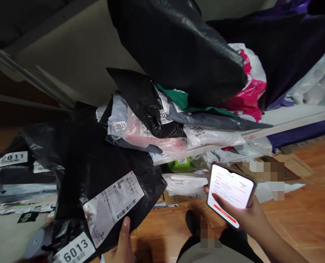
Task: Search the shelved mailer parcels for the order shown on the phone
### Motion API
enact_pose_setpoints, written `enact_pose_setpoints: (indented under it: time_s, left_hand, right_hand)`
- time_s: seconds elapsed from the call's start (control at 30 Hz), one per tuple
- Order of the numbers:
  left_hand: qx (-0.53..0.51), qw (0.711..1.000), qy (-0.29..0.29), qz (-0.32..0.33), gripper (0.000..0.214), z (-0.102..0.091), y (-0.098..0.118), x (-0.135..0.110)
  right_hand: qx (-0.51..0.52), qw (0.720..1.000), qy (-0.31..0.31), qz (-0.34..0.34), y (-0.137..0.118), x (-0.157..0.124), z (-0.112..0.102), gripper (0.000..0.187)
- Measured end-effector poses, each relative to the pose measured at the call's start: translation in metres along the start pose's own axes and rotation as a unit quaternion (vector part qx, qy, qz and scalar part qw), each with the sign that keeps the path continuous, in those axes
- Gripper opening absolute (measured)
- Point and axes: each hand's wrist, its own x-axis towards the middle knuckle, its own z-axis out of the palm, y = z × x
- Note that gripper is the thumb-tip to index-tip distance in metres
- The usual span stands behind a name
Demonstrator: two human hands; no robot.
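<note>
My right hand is wrapped round a smartphone, its thumb over the lit white screen, which has an orange bar near the bottom. At the lower left, my left hand grips the edge of a black plastic parcel bag. That thumb rests on top, close to a white shipping label; the other fingers are mostly hidden. A second label on the bag reads 6013.
A white shelf carries several parcels, among them a large black bag and a pink-and-white bag. More parcels lie below, including a green one. Left is a bag labelled 2011. Beneath is a wooden floor.
</note>
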Motion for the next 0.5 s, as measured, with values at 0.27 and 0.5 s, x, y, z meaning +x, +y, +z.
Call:
enact_pose_setpoints:
  time_s: [0.27, 0.5]
  left_hand:
    - [0.005, 0.999, -0.003, 0.044, 0.067, -0.013, -0.016, 0.015]
    - [0.092, 0.974, 0.024, 0.204, 0.057, -0.032, -0.04, 0.029]
  right_hand:
    - [0.047, 0.996, 0.0, 0.076, -0.002, 0.002, -0.005, 0.039]
    - [0.014, 0.997, -0.017, 0.07, -0.001, 0.002, -0.007, 0.041]
